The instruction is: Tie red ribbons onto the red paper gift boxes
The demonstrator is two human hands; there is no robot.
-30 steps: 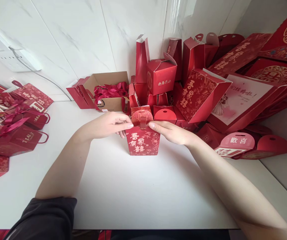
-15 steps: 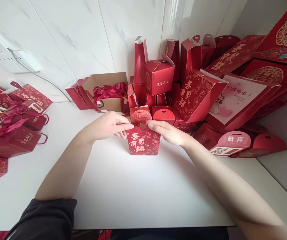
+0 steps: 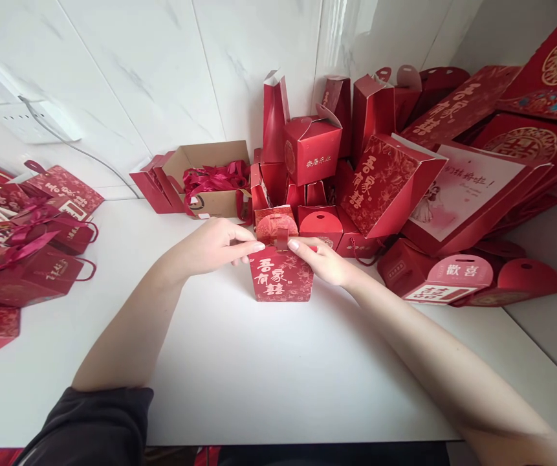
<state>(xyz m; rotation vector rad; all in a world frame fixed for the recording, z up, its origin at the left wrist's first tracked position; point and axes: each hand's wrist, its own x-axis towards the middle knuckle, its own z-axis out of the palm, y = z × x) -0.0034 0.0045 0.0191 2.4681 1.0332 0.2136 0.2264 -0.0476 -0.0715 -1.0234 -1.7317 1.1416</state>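
A small red gift box (image 3: 283, 278) with pale Chinese characters and floral print stands upright on the white table, a short strap handle (image 3: 283, 239) at its top. My left hand (image 3: 216, 246) is at the box's upper left corner, thumb along the top edge and fingers behind it. At the upper right, my right hand (image 3: 321, 260) has its thumb close to the strap and its other fingers behind the box. Both hands are closed on the box's top edges. The fingertips behind the box are partly hidden.
Behind the box, a cardboard box (image 3: 217, 204) holds dark red ribbons (image 3: 215, 178). Stacked red gift boxes (image 3: 312, 152) fill the back and right. More red boxes with ribbon bows (image 3: 30, 259) lie on the left. A wall socket (image 3: 40, 120) with a cable is at the back left.
My right thumb and fingers have shifted slightly on the box's top right edge. The whole view has drifted a little; the box still stands in the same place.
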